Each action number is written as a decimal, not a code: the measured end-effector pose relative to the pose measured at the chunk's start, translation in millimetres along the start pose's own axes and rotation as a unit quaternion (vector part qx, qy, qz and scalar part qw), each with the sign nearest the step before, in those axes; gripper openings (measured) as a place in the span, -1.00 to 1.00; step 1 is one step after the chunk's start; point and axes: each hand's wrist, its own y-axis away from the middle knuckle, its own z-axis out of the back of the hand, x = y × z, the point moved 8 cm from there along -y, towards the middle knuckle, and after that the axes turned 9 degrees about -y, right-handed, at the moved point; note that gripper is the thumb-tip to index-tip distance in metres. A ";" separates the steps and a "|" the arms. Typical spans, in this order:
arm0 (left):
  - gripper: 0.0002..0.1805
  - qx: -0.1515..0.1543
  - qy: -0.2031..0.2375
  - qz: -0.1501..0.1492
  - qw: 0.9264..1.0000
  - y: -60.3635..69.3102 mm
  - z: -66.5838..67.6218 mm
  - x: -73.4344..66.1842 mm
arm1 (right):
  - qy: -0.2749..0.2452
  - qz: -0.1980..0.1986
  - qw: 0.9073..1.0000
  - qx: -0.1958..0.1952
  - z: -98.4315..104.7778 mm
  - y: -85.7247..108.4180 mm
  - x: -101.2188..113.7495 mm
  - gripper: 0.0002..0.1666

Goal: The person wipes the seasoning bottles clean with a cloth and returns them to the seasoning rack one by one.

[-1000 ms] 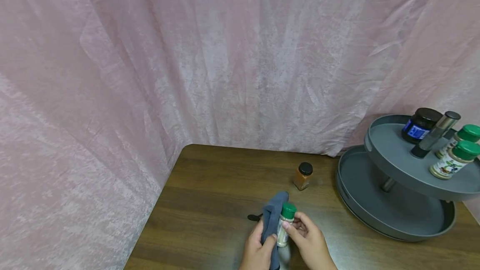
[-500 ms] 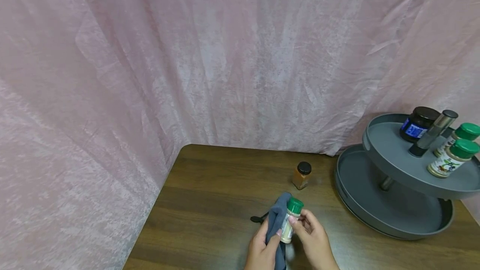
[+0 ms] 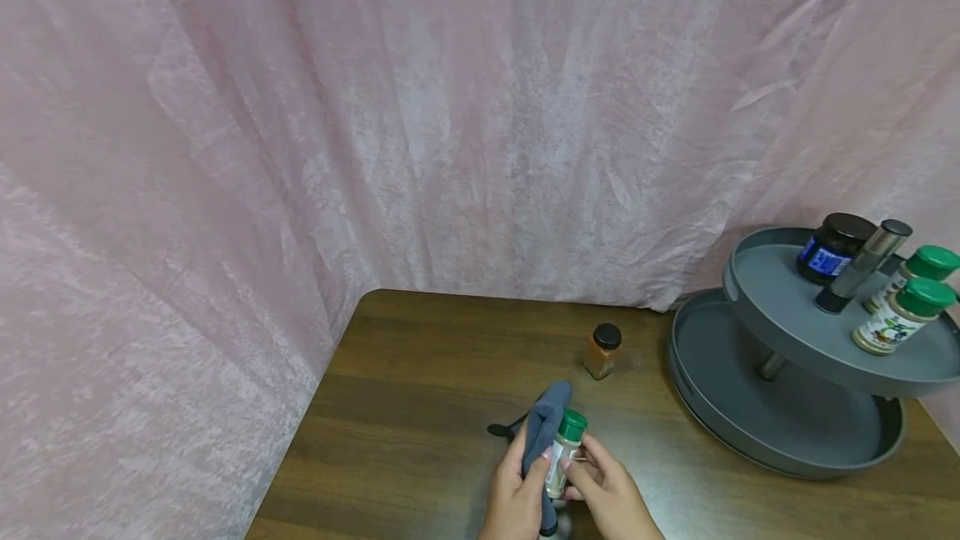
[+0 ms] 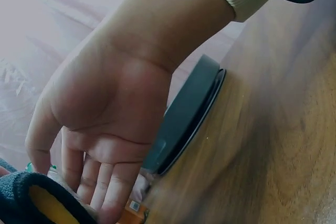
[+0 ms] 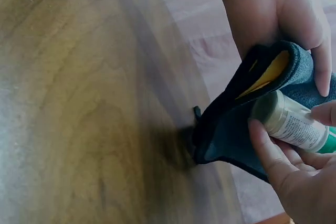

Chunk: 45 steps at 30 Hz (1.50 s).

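Observation:
My left hand [image 3: 516, 492] grips a folded blue-grey cloth [image 3: 546, 422], whose yellow inner side shows in the right wrist view. Against the cloth lies a small spice bottle [image 3: 558, 467] with a green cap, slightly tilted. My right hand [image 3: 611, 494] pinches this bottle between thumb and fingers. Its printed label and bottom end face the camera in the right wrist view, where the cloth [image 5: 226, 140] hangs beside the bottle [image 5: 296, 128]. In the left wrist view the cloth [image 4: 42, 198] hides most of the bottle.
An amber spice jar [image 3: 602, 352] with a black lid stands behind the hands on the wooden table [image 3: 420, 373]. At right is a grey two-tier tray [image 3: 780, 461]; its upper tier holds a dark jar [image 3: 834, 248], a grinder-like cylinder [image 3: 862, 269] and green-capped bottles [image 3: 888, 327].
Both hands, with the cloth and bottle, shift slightly right and then back left and down. The bottle's tilt changes a little along the way. The jar and tray stay put.

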 end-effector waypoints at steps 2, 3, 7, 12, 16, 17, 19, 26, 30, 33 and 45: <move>-0.43 -0.003 -0.002 0.005 1.000 0.0 0.8 1.8 | 0.002 0.000 1.000 0.013 -1.7 0.1 0.1 -0.32; -0.43 -0.003 -0.002 0.008 1.000 0.0 0.9 2.8 | 0.002 0.000 1.000 0.014 -1.9 0.2 0.4 -0.30; -0.45 0.001 -0.006 0.012 1.000 1.4 1.0 4.7 | -0.006 0.007 1.000 -0.010 1.9 0.0 4.3 -0.28; -0.43 0.016 0.009 0.011 1.000 3.7 -2.8 4.3 | -0.018 0.044 0.996 -0.079 14.3 -0.2 18.7 -0.36; -0.44 0.021 0.014 0.011 1.000 6.1 -5.8 4.4 | -0.007 0.073 0.992 -0.105 19.9 -0.2 29.4 -0.41; -0.44 0.021 0.014 0.012 1.000 6.6 -6.0 4.7 | -0.004 0.078 0.991 -0.104 19.8 -0.2 30.5 -0.42; -0.45 0.017 0.013 0.009 1.000 7.1 -5.6 4.8 | 0.001 0.079 0.992 -0.101 18.6 -0.1 30.4 -0.40; -0.42 -0.019 0.000 0.018 1.000 6.5 2.7 5.8 | 0.045 0.058 0.993 -0.095 9.6 2.9 20.4 -0.35; -0.35 -0.034 0.008 0.029 0.999 6.4 7.8 3.4 | 0.073 0.048 0.993 -0.074 2.9 5.1 13.2 -0.32; -0.31 -0.038 0.014 0.032 0.999 6.4 10.6 1.1 | 0.079 0.042 0.995 -0.050 -1.1 5.4 8.3 -0.32; -0.52 0.002 0.031 0.026 0.999 7.8 1.3 4.0 | 0.065 0.052 0.992 -0.096 10.5 -0.7 12.9 -0.45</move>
